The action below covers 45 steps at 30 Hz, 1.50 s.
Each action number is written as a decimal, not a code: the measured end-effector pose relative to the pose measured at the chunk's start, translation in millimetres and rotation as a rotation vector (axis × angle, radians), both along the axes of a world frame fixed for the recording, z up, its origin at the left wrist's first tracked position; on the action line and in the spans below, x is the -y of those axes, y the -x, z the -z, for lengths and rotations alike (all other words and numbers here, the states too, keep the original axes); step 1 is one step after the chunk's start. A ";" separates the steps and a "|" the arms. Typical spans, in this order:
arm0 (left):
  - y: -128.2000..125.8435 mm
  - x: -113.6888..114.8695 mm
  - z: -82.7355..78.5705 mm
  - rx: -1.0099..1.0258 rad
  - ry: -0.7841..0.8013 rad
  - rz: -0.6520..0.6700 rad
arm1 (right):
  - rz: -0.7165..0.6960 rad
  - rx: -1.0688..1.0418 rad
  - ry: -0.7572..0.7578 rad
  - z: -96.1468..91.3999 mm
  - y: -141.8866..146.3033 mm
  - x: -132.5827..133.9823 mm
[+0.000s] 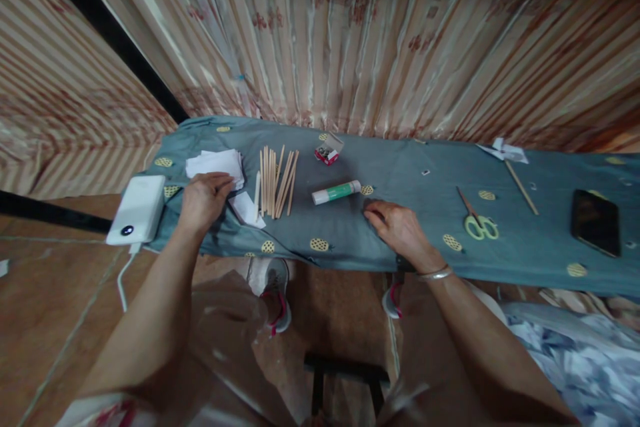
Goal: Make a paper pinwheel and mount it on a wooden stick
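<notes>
My left hand [203, 199] rests on a stack of white paper pieces [216, 163] at the left of a table covered by a blue-grey cloth [400, 173]; its fingers curl onto the top sheet. One loose white piece [246, 208] lies just right of it. Several thin wooden sticks [275, 180] lie side by side beyond that. My right hand [397, 225] lies on the cloth near the front edge, fingers bent down with nothing visible in them. A green and white glue stick [336, 192] lies between my hands.
A white power bank [137, 209] with a cable sits at the table's left end. A small open box [328, 149] is at the back. Yellow-green scissors [479, 221], a single stick [521, 187], paper scraps [504, 150] and a black phone [595, 221] lie to the right. A curtain hangs behind.
</notes>
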State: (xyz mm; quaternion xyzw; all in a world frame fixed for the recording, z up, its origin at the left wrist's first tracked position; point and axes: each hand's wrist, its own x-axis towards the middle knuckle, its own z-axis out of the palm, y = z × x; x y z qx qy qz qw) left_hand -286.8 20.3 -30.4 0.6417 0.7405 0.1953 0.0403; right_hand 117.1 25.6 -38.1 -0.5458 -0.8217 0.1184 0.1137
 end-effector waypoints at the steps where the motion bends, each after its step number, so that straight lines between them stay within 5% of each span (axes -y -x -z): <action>1: -1.4 0.7 -0.9 0.014 -0.005 -0.019 | 0.002 0.001 0.001 0.2 -0.5 0.0; 10: -4.8 -6.4 -5.9 0.140 -0.034 -0.305 | 0.002 -0.005 -0.035 4.5 -3.6 0.8; 18: -5.5 -6.9 -5.3 0.286 -0.066 -0.383 | -0.010 -0.021 -0.025 4.5 -5.5 0.3; 37: -12.4 -3.3 -13.2 0.281 -0.085 -0.321 | 0.001 -0.007 -0.024 0.1 -7.7 2.0; 45: -53.4 3.1 -34.5 0.308 -0.373 -0.082 | 0.019 -0.022 -0.017 -5.2 -11.7 3.9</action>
